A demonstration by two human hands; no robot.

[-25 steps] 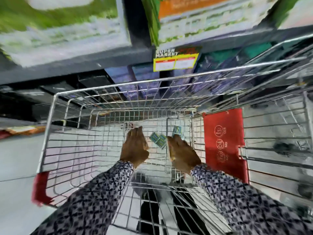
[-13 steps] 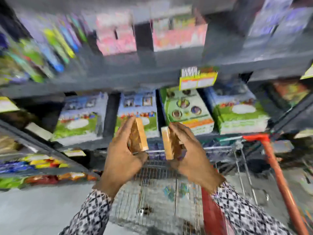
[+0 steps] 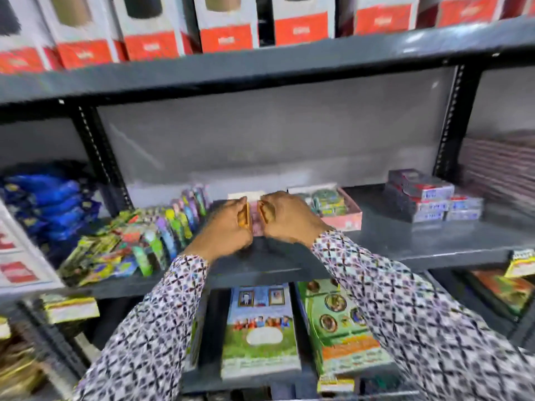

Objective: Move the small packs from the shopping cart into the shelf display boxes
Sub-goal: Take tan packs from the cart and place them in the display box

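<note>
Head view, close, facing shelf, angled down

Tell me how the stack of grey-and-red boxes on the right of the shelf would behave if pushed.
The grey-and-red boxes look flat-sided and rigid, so they would probably slide on the smooth shelf rather than roll. They are stacked loosely in layers, so a push up high would likely shift the top box off those below. They seem small, probably light.

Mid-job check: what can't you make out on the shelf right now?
- Head view: box between the hands, mostly hidden by left hand and right hand.
- Pack in left fingers: only its edge shows.
- Right hand's pack: mostly covered.
- Cart: out of frame.
- Labels: blurred.
</note>
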